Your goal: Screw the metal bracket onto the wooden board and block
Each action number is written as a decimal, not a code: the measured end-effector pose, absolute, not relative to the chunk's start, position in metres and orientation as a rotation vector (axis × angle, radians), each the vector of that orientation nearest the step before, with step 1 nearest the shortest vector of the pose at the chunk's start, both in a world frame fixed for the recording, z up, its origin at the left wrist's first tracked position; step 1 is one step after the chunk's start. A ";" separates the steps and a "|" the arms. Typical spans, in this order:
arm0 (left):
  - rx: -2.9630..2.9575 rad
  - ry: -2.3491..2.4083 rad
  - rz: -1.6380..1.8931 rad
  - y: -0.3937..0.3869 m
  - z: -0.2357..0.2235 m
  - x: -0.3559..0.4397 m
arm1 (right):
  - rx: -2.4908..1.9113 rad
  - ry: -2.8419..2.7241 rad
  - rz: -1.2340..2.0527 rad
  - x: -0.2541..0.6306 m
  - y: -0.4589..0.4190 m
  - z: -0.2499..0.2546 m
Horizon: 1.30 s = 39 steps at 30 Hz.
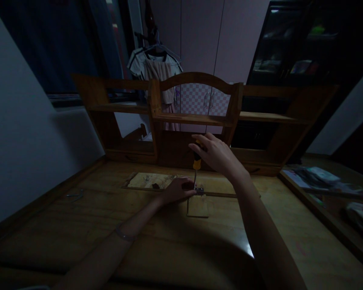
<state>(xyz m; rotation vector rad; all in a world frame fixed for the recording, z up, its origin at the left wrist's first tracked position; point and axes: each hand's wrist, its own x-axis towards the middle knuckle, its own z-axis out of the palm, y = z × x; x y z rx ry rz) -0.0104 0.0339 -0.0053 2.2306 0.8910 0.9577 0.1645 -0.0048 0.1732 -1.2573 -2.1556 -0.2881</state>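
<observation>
My right hand (213,153) grips a screwdriver (197,164) by its black and yellow handle. The screwdriver stands nearly upright, its metal shaft pointing down at a small metal hinge (200,191). Low on the left, my left hand (180,190) has thumb and fingers closed at the hinge's left edge, beside the screwdriver's tip. The hinge sits where a long wooden board (220,186) meets a small square wooden piece (198,207). Whether a screw is under the tip is too small to tell.
A wooden shelf unit (196,117) with open compartments stands behind the wooden tabletop (133,221). Thin metal pieces (75,195) lie at the left. Papers and plastic packets (322,175) lie beyond the raised edge at right. The room is dim.
</observation>
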 end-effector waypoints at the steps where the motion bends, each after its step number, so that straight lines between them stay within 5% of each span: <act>1: 2.235 0.892 0.954 0.034 -0.006 -0.011 | -1.254 -2.164 -0.272 0.165 -0.005 0.173; 39: 2.335 0.854 0.934 0.038 -0.012 -0.011 | -1.240 -2.183 -0.323 0.162 -0.006 0.174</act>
